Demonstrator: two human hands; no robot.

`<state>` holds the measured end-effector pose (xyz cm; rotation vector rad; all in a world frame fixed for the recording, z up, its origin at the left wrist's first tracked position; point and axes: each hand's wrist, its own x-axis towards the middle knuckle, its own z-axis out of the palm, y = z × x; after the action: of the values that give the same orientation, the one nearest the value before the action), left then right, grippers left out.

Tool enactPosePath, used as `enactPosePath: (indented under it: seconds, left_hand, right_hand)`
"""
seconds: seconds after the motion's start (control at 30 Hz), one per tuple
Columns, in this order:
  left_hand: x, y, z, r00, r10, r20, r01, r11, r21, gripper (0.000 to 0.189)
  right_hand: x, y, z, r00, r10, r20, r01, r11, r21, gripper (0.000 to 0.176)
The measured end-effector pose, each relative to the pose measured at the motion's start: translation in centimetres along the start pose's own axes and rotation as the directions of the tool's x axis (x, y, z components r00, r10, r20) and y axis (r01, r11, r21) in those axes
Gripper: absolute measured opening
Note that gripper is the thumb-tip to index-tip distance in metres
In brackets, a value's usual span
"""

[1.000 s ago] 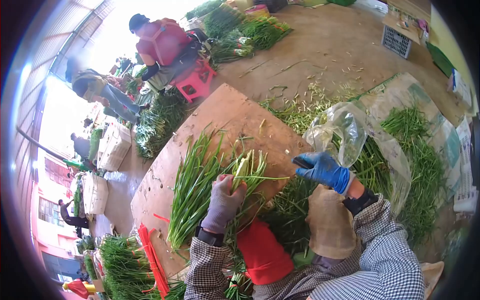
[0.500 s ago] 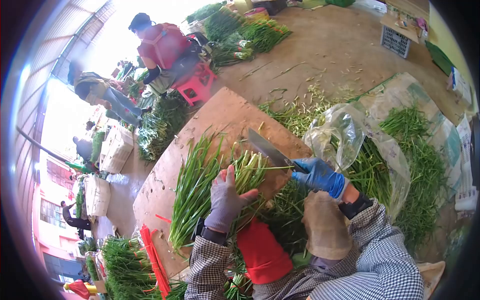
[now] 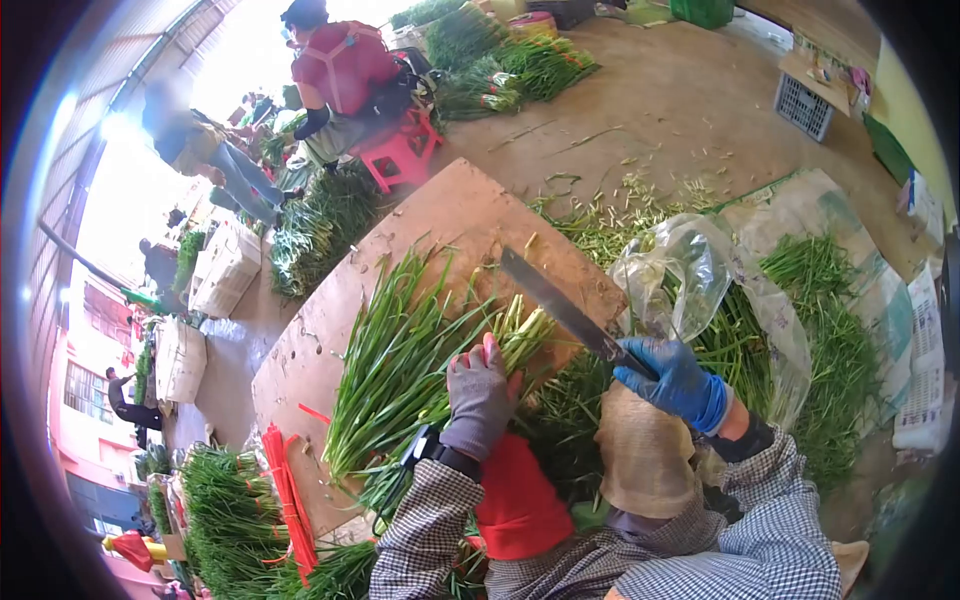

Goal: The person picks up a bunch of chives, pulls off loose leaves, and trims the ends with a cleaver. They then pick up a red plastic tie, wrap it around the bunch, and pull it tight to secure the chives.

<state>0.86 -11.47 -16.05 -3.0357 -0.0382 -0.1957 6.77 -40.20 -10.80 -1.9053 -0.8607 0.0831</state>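
Observation:
My left hand (image 3: 478, 395), in a grey glove, is closed round the pale stem end of a bunch of long, chive-like greens (image 3: 385, 345). The leaves fan out across a wooden board (image 3: 440, 215). In a blue glove, my right hand (image 3: 680, 380) grips the dark handle of a knife (image 3: 565, 312). Its broad blade points away to the upper left, above the board and just right of the cut-looking stem ends. The blade appears apart from the stems.
Beside my right arm, a clear plastic bag (image 3: 690, 285) holds more greens, with a loose pile (image 3: 830, 340) beyond. Red ties (image 3: 287, 495) lie at the board's left edge. Trimmed stem bits (image 3: 650, 200) litter the floor. A person sits on a pink stool (image 3: 400, 155).
My right hand has drawn the knife right and towards me, away from the stems. My left hand, its thumb spread before, has moved right and closed round the stem end.

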Motion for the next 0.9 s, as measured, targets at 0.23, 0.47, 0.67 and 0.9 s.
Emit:
enactPosePath:
  seconds: [0.23, 0.47, 0.67, 0.9]
  left_hand:
    - [-0.5, -0.2, 0.1, 0.999, 0.043, -0.024, -0.043, 0.999, -0.021, 0.077]
    - [-0.3, -0.4, 0.2, 0.999, 0.041, 0.001, -0.041, 0.997, -0.062, 0.073]
    - [-0.2, -0.2, 1.2, 1.0, 0.025, 0.009, -0.024, 0.999, -0.038, 0.068]
    - [-0.4, -0.8, 1.1, 0.993, 0.038, -0.113, -0.054, 0.988, -0.146, 0.068]
  right_hand:
    - [-1.8, 0.3, 1.5, 0.996, 0.012, 0.09, -0.007, 0.998, -0.058, 0.037]
    - [-0.5, 0.3, 1.8, 0.957, 0.082, 0.278, 0.04, 0.913, -0.406, 0.018]
    - [2.8, 1.8, 4.3, 0.941, 0.058, 0.332, 0.078, 0.921, -0.382, 0.017]
    - [10.2, 3.8, 5.8, 0.956, 0.022, 0.293, 0.093, 0.923, -0.372, 0.021]
